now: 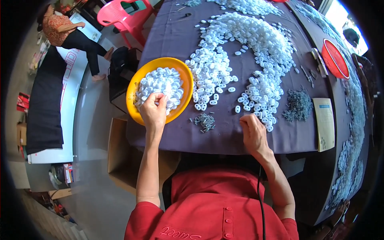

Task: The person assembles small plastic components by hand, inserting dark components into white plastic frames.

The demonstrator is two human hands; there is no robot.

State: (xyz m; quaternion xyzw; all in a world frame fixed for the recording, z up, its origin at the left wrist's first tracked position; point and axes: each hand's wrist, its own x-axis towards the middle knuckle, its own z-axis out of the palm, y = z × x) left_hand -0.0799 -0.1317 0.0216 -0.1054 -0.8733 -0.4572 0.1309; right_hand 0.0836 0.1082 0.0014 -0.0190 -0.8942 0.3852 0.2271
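Observation:
My left hand (154, 109) is over a yellow bowl (187, 76) at the table's left edge, its thumb and fingers pinched together. Whatever sits between those fingertips, if anything, is too small to make out. White oval plastic pieces (162, 82), each with two holes, fill the bowl. My right hand (254, 134) rests by the front edge, fingers curled closed, beside the lower end of a curved heap of the same white pieces (262, 94). Its fingers hide anything they may hold. Between my hands lies a small pile of grey pins (205, 122).
A larger pile of grey pins (299, 105) and a yellowish booklet (325, 124) lie at the right. Beyond them are a red basket (335, 58) and more white pieces (352, 120). A cardboard box (120, 154) stands below the left edge, near a pink chair (126, 20). Another person (74, 38) is far left.

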